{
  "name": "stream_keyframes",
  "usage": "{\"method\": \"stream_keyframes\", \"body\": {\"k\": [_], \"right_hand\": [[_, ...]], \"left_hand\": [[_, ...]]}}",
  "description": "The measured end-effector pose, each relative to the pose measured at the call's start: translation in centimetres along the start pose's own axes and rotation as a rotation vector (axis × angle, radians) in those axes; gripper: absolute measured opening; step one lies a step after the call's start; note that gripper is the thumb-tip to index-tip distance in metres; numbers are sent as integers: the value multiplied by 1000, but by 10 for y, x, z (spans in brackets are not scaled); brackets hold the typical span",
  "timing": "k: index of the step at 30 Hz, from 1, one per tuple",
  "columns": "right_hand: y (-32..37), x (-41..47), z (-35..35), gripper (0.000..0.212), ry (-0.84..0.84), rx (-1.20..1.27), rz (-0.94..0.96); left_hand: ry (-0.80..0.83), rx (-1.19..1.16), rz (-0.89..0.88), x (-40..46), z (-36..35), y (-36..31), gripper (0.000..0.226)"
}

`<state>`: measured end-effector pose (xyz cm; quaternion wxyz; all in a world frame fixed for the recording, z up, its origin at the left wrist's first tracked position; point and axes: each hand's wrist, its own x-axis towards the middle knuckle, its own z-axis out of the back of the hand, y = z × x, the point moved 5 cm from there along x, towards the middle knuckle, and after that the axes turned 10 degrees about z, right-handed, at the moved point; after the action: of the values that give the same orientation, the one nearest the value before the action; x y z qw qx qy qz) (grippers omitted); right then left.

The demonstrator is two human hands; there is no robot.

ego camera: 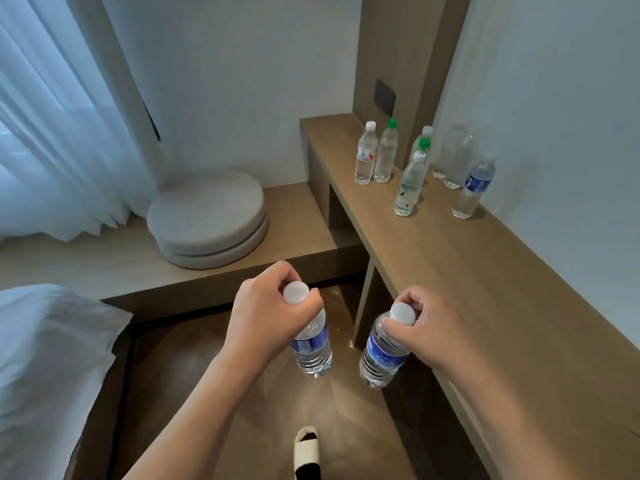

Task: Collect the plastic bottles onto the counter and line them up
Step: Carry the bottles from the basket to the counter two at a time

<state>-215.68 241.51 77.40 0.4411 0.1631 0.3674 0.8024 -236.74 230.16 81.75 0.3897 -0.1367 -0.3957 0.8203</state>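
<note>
Okay, both my hands are loaded: left hand (266, 306) curled round the neck of a blue-label bottle (311, 344), right hand (426, 323) pinching the cap end of a second blue-label bottle (382, 355). Both hang upright, long axis vertical, over the wooden floor (242, 393), not yet on the counter (485, 271). The counter lies to my right and ahead; the right hand is nearer, its bottle just beside the counter's front edge. The standing bottles (408, 183) cluster at the far end near the wall, loosely grouped, not really a line. Plenty of bare counter on the near side of them. I judge both bottles must lift above the edge first.
</note>
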Motion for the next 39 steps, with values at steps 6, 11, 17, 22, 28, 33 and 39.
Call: {"method": "stream_keyframes", "body": {"k": [6,11,17,22,28,33,39], "right_hand": [[-15,127,34,21,-135,83,-111],[-54,229,62,21,-228,82,-222],[-105,330,85,26,-231,-1,-376],[-134,373,106,24,-354,0,-493],[-158,399,111,21,-449,-17,-628],[-155,400,113,28,-465,-106,-579],[-149,394,105,19,-513,53,-698]], "left_hand": [[86,39,-38,164,-46,-21,23],[125,23,-49,282,-103,-39,22],[243,63,-51,391,-184,-76,23],[376,133,-135,466,-248,-112,21],[565,325,-342,521,-331,-130,23],[656,434,-415,541,-366,-134,24],[639,610,-642,540,-376,-148,32]]}}
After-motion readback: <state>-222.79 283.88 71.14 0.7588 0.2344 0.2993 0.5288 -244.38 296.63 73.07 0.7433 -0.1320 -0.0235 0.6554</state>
